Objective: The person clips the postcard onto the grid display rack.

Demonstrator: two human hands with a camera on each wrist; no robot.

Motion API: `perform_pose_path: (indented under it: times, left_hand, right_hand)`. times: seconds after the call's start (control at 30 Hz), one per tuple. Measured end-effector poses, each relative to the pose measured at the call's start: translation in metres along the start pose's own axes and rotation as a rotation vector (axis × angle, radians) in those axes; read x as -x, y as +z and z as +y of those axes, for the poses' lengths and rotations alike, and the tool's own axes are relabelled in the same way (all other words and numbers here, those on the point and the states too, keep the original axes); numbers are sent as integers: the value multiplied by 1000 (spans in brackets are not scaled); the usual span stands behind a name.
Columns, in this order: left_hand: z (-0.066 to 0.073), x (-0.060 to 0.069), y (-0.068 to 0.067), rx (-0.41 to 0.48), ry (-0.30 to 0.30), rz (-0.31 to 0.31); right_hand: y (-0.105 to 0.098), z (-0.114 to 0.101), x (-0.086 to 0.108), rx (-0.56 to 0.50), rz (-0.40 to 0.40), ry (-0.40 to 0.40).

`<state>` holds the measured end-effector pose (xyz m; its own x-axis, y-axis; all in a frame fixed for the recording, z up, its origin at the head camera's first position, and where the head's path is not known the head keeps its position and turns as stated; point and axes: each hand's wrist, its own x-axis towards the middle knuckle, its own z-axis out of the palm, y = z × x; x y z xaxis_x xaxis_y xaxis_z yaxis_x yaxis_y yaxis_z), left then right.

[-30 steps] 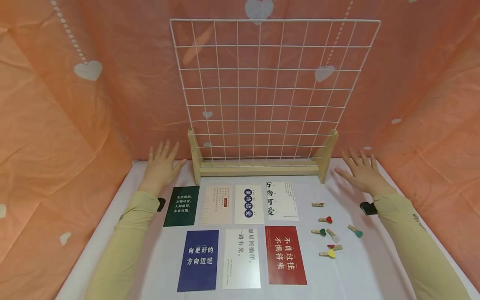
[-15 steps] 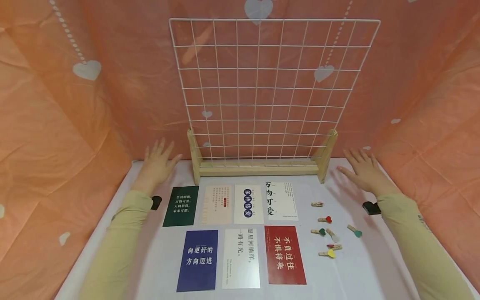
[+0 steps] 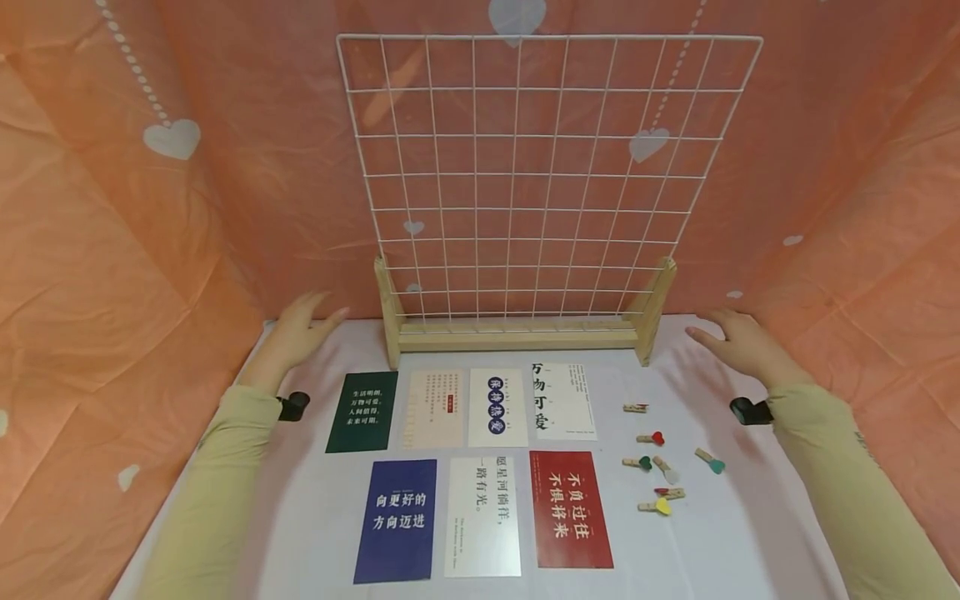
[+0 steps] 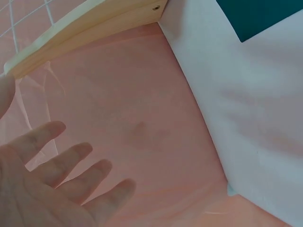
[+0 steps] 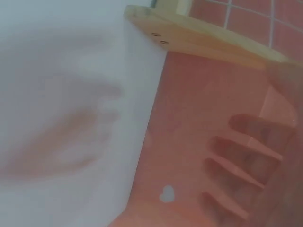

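My left hand (image 3: 292, 340) is empty, raised at the back left of the table, left of the rack's wooden foot (image 3: 389, 321). In the left wrist view its fingers (image 4: 71, 163) are spread and relaxed, touching nothing. On the other side, my right hand (image 3: 738, 343) hovers right of the rack, also empty; the right wrist view shows its fingers (image 5: 241, 161) apart. A white wire grid (image 3: 513, 175) stands upright between the hands. In front lie several printed cards, among them a green one (image 3: 363, 412), a blue one (image 3: 395, 521) and a red one (image 3: 572, 510).
Several small wooden clips with coloured hearts, one yellow (image 3: 662, 507) and one teal (image 3: 716, 467), lie right of the cards on the white table (image 3: 712, 550). Orange cloth (image 3: 90, 292) with pale hearts hangs behind and on both sides.
Both hands have moved outward, away from the rack, the left one more. Their fingers, spread and pointing up earlier, now bend forward. The cards, clips and grid stay where they were.
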<state>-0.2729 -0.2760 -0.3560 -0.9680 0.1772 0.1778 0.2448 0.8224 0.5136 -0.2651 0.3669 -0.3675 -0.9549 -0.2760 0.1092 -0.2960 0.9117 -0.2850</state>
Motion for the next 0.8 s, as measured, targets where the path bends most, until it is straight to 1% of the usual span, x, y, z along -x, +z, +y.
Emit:
perform_pose_path:
  times: [0.1,0.2,0.3,0.37,0.43,0.53,0.7,0.8]
  left_hand:
    - [-1,3,-3,48,-24,-4]
    - [-3,5,-6,129,-58,-16]
    - [-3,6,-9,210,-70,-21]
    - [-2,7,-11,250,-69,-25]
    - [-2,8,-12,280,-64,-26]
    - [-3,10,-14,315,-62,-26]
    - [-10,13,-14,339,-85,-24]
    - [-12,15,-14,379,-104,-34]
  right_hand:
    - [-2,2,1,-74,-1,20]
    - [-4,3,3,-147,-9,38]
    - [-6,3,5,-208,-14,52]
    - [-8,3,7,-242,-20,68]
    - [-10,3,9,-279,-34,85]
    - [-11,6,12,-339,-55,88]
    - [-12,13,17,-442,-76,83]
    - [-14,16,20,-493,-89,90]
